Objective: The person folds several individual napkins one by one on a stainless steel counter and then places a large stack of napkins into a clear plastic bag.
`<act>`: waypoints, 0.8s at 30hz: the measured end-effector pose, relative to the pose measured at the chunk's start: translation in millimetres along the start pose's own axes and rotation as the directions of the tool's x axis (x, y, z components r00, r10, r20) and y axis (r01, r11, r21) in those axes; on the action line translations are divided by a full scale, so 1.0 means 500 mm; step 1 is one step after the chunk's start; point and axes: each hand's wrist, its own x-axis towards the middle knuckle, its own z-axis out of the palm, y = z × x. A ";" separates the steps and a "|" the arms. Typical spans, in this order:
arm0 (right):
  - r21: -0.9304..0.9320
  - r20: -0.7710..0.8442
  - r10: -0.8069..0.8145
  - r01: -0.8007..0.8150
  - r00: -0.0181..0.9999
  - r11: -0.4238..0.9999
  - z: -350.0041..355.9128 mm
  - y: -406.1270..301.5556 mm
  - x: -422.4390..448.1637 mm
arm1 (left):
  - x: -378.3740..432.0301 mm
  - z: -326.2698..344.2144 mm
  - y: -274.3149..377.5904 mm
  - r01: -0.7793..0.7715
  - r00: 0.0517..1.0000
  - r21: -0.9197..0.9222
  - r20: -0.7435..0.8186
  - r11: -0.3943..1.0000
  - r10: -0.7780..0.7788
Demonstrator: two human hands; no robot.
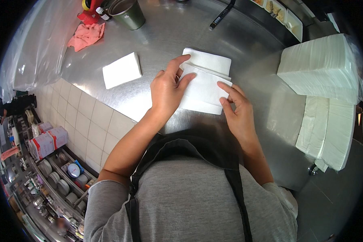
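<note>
Several folded white paper napkins (205, 86) overlap in front of me on a stainless steel table (169, 39). My left hand (169, 83) holds their left side, its thumb across the upper layer and its index finger reaching the rear one. At the right edge, my right hand (237, 104) pinches the upper napkin between thumb and fingers. What the left hand's other fingers do under the paper is hidden. Off to the left lies a neat folded napkin stack (122, 71), apart from both hands.
Large wrapped napkin packs (320, 66) stand at the right edge. A black marker (220, 16), a green metal pot (128, 15), a pink cloth (87, 35) and a red tape dispenser (89, 15) lie toward the back. Clear plastic sheeting (36, 45) hangs left, above a tiled floor (87, 121).
</note>
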 end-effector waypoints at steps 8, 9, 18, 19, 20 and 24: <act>-0.033 0.016 -0.002 0.002 1.000 0.999 -0.013 -0.017 -0.001 | 0.001 -0.024 0.011 -0.101 0.992 0.036 0.081 0.994 0.098; -0.033 0.025 -0.009 0.010 1.000 0.999 -0.014 -0.018 0.000 | -0.005 -0.032 0.016 -0.090 0.992 0.003 0.091 0.996 0.089; 0.002 0.109 -0.165 0.165 0.980 0.986 0.004 -0.005 -0.032 | -0.081 -0.060 -0.035 0.027 0.985 -0.286 0.168 0.958 0.022; -0.047 0.109 -0.185 0.191 0.977 0.981 0.007 0.002 -0.036 | -0.085 -0.061 -0.043 0.052 0.984 -0.292 0.180 0.955 0.002; -0.037 0.098 -0.167 0.171 0.981 0.985 0.007 0.003 -0.038 | -0.087 -0.061 -0.047 0.076 0.981 -0.298 0.192 0.951 -0.019; -0.006 0.043 -0.130 0.130 0.991 0.991 0.013 -0.007 -0.037 | -0.073 -0.054 -0.037 0.179 0.980 -0.419 0.159 0.890 -0.122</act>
